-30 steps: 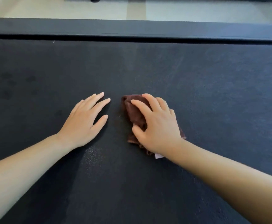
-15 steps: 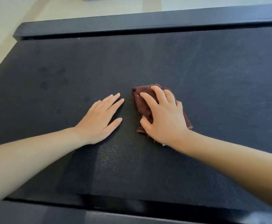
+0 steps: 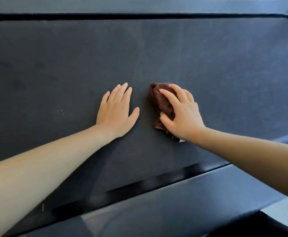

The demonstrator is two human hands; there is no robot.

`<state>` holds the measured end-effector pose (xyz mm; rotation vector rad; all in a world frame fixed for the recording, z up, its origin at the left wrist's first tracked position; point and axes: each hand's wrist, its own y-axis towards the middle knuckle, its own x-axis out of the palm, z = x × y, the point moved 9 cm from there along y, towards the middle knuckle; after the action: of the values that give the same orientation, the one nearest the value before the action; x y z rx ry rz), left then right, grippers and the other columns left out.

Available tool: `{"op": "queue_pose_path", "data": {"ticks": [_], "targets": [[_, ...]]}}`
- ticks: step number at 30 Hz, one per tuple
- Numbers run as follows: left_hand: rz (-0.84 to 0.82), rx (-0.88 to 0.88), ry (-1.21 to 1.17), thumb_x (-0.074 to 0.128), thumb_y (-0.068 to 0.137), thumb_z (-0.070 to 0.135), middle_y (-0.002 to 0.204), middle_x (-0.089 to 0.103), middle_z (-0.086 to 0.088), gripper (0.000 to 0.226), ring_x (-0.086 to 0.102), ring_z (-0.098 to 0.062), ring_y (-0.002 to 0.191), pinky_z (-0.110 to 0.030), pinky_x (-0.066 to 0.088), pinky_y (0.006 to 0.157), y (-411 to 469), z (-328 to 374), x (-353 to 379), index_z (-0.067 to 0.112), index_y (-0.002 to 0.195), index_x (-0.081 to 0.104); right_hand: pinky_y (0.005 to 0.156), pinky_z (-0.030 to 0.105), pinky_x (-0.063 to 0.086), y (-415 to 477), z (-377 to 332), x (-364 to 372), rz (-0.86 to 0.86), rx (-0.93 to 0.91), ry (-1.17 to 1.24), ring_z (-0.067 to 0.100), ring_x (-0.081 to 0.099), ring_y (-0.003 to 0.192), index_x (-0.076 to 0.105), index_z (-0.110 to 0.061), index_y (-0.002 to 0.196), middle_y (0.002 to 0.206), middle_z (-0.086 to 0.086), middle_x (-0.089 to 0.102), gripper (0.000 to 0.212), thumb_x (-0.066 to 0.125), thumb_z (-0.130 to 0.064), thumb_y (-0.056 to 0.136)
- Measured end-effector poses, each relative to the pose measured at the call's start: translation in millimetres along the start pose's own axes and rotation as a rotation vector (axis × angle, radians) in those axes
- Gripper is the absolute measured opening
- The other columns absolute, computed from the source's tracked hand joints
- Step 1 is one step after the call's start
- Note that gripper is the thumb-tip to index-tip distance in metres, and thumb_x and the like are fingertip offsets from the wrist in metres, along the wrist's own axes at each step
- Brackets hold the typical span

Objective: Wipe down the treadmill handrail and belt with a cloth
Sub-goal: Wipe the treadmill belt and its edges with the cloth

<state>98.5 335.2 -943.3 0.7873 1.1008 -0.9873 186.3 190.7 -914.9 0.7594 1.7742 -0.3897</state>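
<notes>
The right hand (image 3: 181, 113) presses a bunched brown cloth (image 3: 160, 101) onto the treadmill belt (image 3: 54, 65), its fingers curled over the cloth and its thumb tucked into the near fold. Just beside it, apart from the cloth, the left hand (image 3: 116, 110) lies flat on the belt with its fingers straight and close together, holding nothing. Both hands sit about mid-belt. Bare dark belt spreads wide to the left, to the right and ahead of the fingertips. Ahead, the belt ends at a thin black gap, with the far side rail (image 3: 139, 6) beyond it. Behind the forearms the belt's near edge runs at a slant along the near side rail (image 3: 174, 202).
</notes>
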Motion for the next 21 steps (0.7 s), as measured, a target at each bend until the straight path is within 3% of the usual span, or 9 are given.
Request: {"op": "queue_pose_path", "data": {"ticks": [3, 6, 14, 17, 21], "targets": [[-0.021, -0.014, 0.007, 0.037, 0.092, 0.044, 0.156, 0.015, -0.005, 0.066, 0.009, -0.02, 0.144, -0.041, 0.009, 0.115, -1.7, 3.0, 1.5, 0.011, 0.146, 0.022, 0.099, 0.057, 0.036, -51.5, -9.0, 2.2, -0.06, -0.07, -0.005, 0.03, 0.027, 0.134, 0.037, -0.03, 0.14, 0.15, 0.0, 0.028, 0.062, 0.048, -0.044, 0.08], [-0.001, 0.015, 0.015, 0.035, 0.093, 0.045, 0.157, 0.014, -0.004, 0.066, 0.008, -0.019, 0.144, -0.04, 0.008, 0.115, -1.8, 2.5, 3.0, 0.012, 0.147, 0.02, 0.099, 0.053, 0.036, -77.3, -12.1, -2.0, -0.01, -0.106, 0.001, 0.029, 0.029, 0.133, 0.038, -0.032, 0.137, 0.149, -0.001, 0.03, 0.062, 0.048, -0.044, 0.077], [-0.035, 0.051, 0.02, 0.038, 0.094, 0.042, 0.156, 0.018, -0.001, 0.061, 0.012, -0.02, 0.144, -0.039, 0.01, 0.115, -42.0, -10.5, -9.2, 0.014, 0.147, 0.025, 0.101, 0.053, 0.03, 9.9, -30.9, 13.3, 0.045, 0.048, 0.004, 0.026, 0.024, 0.133, 0.038, -0.03, 0.139, 0.149, -0.003, 0.028, 0.057, 0.051, -0.04, 0.084], [-0.054, 0.045, 0.026, 0.039, 0.094, 0.042, 0.156, 0.02, 0.001, 0.059, 0.014, -0.019, 0.144, -0.038, 0.011, 0.115, -66.0, -25.4, -14.0, 0.017, 0.147, 0.027, 0.101, 0.054, 0.029, 28.1, -40.4, 19.3, 0.043, 0.024, -0.014, 0.026, 0.023, 0.132, 0.036, -0.028, 0.14, 0.15, -0.001, 0.025, 0.057, 0.049, -0.041, 0.086], [-0.066, 0.007, 0.031, 0.037, 0.095, 0.041, 0.156, 0.02, 0.002, 0.057, 0.015, -0.017, 0.144, -0.036, 0.01, 0.115, -84.8, -41.5, -20.4, 0.017, 0.146, 0.028, 0.1, 0.057, 0.031, -12.1, -46.1, 19.6, -0.032, -0.082, 0.016, 0.026, 0.019, 0.133, 0.032, -0.03, 0.142, 0.151, 0.0, 0.02, 0.06, 0.05, -0.043, 0.086]]}}
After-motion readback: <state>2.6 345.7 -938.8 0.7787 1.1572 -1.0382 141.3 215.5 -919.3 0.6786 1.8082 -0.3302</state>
